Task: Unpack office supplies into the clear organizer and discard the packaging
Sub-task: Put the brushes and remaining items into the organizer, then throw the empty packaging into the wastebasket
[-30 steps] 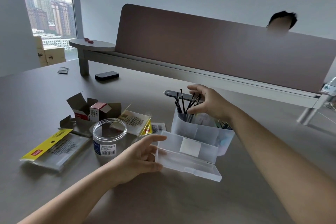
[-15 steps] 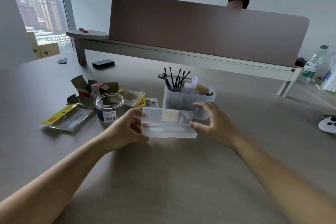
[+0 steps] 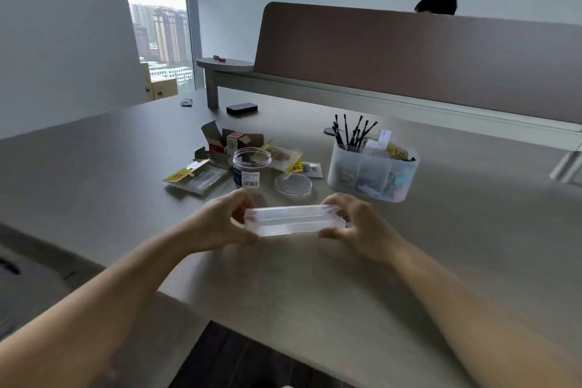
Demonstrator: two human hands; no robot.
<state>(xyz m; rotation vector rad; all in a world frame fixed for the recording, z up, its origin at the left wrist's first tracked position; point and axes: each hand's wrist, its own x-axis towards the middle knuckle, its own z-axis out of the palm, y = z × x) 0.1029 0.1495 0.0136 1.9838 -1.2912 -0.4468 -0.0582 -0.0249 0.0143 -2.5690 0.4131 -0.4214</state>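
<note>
Fingers of both hands, left hand (image 3: 220, 224) and right hand (image 3: 362, 227), grasp opposite ends of a long, translucent plastic case (image 3: 293, 220).

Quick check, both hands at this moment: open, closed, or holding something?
Left hand: grips the left end of the clear plastic case.
Right hand: grips the right end of the same case.
</note>
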